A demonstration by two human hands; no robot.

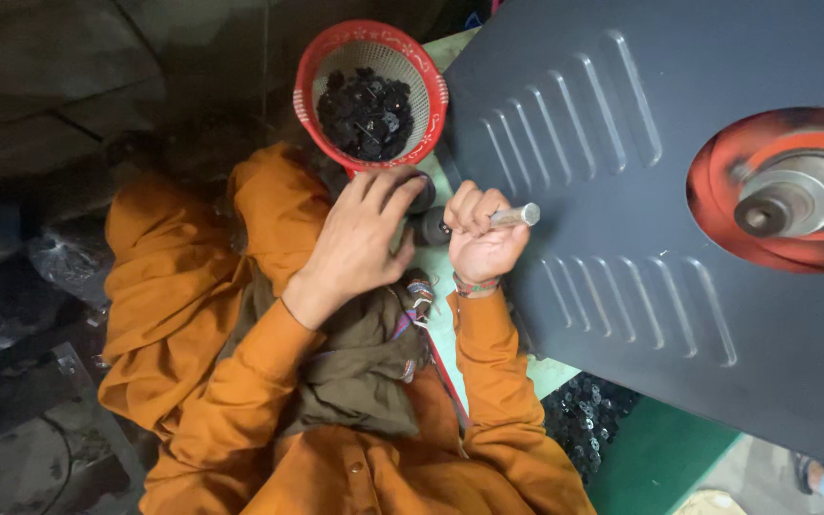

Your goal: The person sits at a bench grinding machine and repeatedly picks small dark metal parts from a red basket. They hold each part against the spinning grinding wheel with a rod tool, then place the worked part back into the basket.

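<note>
Orange sleeves [269, 381] filled the lower part of the view, with an olive-brown cloth [364, 372] bunched between the forearms. Beyond them, a dark grey metal panel [622, 286] with pressed ribs took up most of the right side, tilted over the pale green worktop [445, 315] and crowding the right hand from that side; a red disc with a silver hub [793, 191] showed through a round opening in it. A red plastic basket [371, 95] holding small black parts stood just above the hands. More black parts [588, 420] lay heaped in the shadow beneath the panel's lower edge. The left hand [360, 243] lay palm down, fingers spread and curved over a small dark round piece [422, 195], covering most of it; whether its grip was actually closed on the piece could not be told. The right hand [484, 238] was curled into a tight fist around a short silver metal rod [515, 216], whose end stuck out toward the panel, while a dark part [428, 227] sat at its other end between the two hands.
</note>
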